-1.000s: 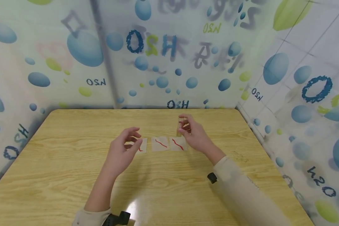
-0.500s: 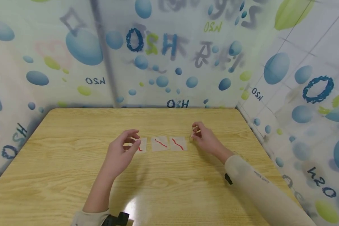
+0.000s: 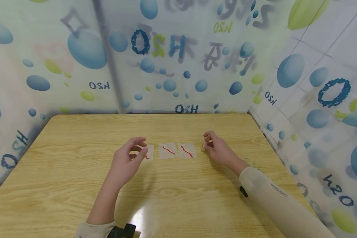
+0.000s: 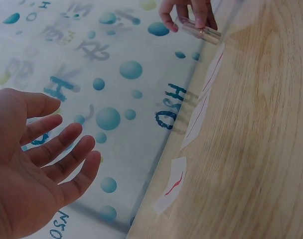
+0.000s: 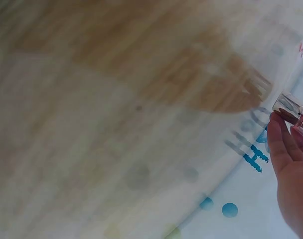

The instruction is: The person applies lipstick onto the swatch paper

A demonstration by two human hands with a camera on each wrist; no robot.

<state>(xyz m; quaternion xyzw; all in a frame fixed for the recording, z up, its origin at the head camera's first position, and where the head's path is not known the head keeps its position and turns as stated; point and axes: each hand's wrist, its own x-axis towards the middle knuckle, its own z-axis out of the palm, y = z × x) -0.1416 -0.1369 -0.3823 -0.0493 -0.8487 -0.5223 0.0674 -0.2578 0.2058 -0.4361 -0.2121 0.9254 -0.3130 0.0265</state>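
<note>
My right hand (image 3: 223,152) grips a small clear cylindrical container (image 4: 204,33) between fingers and thumb, just right of the paper squares. In the right wrist view the container (image 5: 287,103) is partly cut off by the frame edge; whether its base touches the table cannot be told. Three pale paper squares, each with a red line, lie in a row: left square (image 3: 150,153), middle square (image 3: 167,151), right square (image 3: 187,151). My left hand (image 3: 127,162) hovers over the left square, hiding part of it, its fingers loosely bent and holding nothing (image 4: 37,169).
The wooden table (image 3: 172,195) runs back to a patterned curtain (image 3: 166,66) with blue and green spots and lettering. A similar covering (image 3: 318,119) borders the right side. Black straps sit at both wrists, and light glares off the table near the front.
My right hand has moved right and nearer with the container, from behind the right square to beside it, and has settled slightly lower. The left hand stays nearly still.
</note>
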